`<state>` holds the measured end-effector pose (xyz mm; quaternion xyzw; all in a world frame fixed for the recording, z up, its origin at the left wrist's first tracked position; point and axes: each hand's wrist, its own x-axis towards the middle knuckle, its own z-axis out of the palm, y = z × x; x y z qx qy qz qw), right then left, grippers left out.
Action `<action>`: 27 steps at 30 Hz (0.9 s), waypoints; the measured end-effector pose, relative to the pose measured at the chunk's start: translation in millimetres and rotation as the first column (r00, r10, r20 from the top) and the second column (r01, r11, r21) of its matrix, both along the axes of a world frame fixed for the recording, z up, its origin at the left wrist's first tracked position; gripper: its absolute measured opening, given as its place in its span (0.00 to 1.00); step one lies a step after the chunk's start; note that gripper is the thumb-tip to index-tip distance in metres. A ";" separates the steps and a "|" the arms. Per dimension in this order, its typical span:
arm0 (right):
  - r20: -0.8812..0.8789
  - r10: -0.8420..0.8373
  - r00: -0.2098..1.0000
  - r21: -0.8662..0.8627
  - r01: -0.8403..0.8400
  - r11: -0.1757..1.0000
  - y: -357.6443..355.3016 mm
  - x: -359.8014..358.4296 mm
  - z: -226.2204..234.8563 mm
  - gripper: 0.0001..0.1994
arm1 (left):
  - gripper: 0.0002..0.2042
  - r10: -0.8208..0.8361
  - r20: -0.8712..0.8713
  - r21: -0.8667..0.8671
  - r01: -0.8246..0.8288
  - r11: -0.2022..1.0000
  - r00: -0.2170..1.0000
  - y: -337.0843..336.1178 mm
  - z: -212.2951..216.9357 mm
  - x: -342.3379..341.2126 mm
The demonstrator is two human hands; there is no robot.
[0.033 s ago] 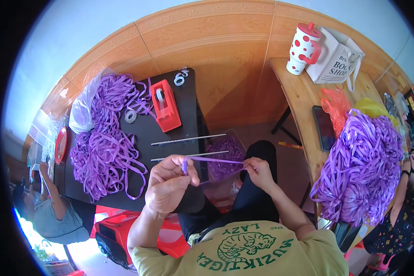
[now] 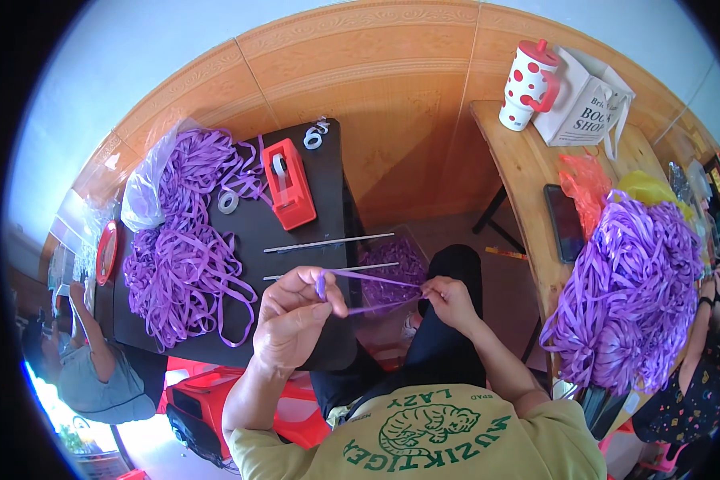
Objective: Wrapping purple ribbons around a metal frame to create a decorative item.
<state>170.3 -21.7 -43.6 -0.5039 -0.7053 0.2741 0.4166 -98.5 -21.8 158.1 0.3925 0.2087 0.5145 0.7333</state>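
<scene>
A loop of purple ribbon (image 2: 380,278) is stretched between my two hands above my lap. My left hand (image 2: 296,314) has the ribbon wrapped round its raised, curled fingers. The other end of the loop is pinched in the fingertips of my right hand (image 2: 450,302), near my knee. Two thin rods (image 2: 328,243) stick out over the edge of the dark table, just beyond my left hand. Beneath the ribbon, a clear bin holds more purple ribbon (image 2: 394,268). A large heap of purple ribbon (image 2: 186,276) lies on the dark table to the left.
On the dark table (image 2: 312,192) are a red tape dispenser (image 2: 288,184) and tape rolls (image 2: 227,202). The wooden table (image 2: 528,176) at right bears a purple ribbon pile (image 2: 628,288), a phone (image 2: 565,222), a spotted tumbler (image 2: 528,86) and a paper bag (image 2: 580,104). Other people sit at both sides.
The ribbon's two strands have spread further apart, and the lower one shows more plainly. Both hands stay in nearly the same place.
</scene>
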 end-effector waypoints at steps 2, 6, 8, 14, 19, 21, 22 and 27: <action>-0.008 0.068 0.998 -0.117 -0.069 0.991 -3.9 0.9 0.3 0.06 | 0.16 0.016 -0.005 0.048 -0.016 0.999 1.000 5.7 -4.5 -0.7; 0.022 0.269 0.963 -0.370 -0.242 0.897 -9.1 3.7 13.4 0.07 | 0.19 0.033 0.013 -0.002 -0.033 0.999 0.999 10.0 -5.8 4.2; -0.053 0.315 0.947 -0.448 -0.305 0.841 -12.6 5.8 8.5 0.08 | 0.20 0.106 -0.047 -0.031 -0.107 0.994 0.993 12.7 -7.9 7.0; -0.137 0.424 0.895 -0.541 -0.426 0.725 -14.9 2.9 14.9 0.11 | 0.20 0.125 -0.025 -0.007 -0.125 0.992 0.992 19.7 -14.1 8.1; -0.153 0.441 0.884 -0.591 -0.440 0.676 -15.2 -2.5 21.8 0.11 | 0.19 0.098 0.013 -0.073 -0.097 0.993 0.995 26.7 -15.9 6.0; -0.147 0.418 0.897 -0.587 -0.419 0.692 -12.8 -4.3 21.5 0.10 | 0.19 0.105 0.013 -0.083 -0.104 0.991 0.994 27.1 -13.1 5.2; -0.149 0.415 0.898 -0.594 -0.417 0.688 -13.2 -3.7 20.5 0.10 | 0.20 0.117 0.011 -0.079 -0.116 0.990 0.993 27.7 -12.4 5.7; -0.122 0.344 0.931 -0.568 -0.350 0.745 -16.2 -3.4 18.8 0.09 | 0.19 0.158 -0.063 0.009 -0.158 0.987 0.985 30.7 -16.2 10.7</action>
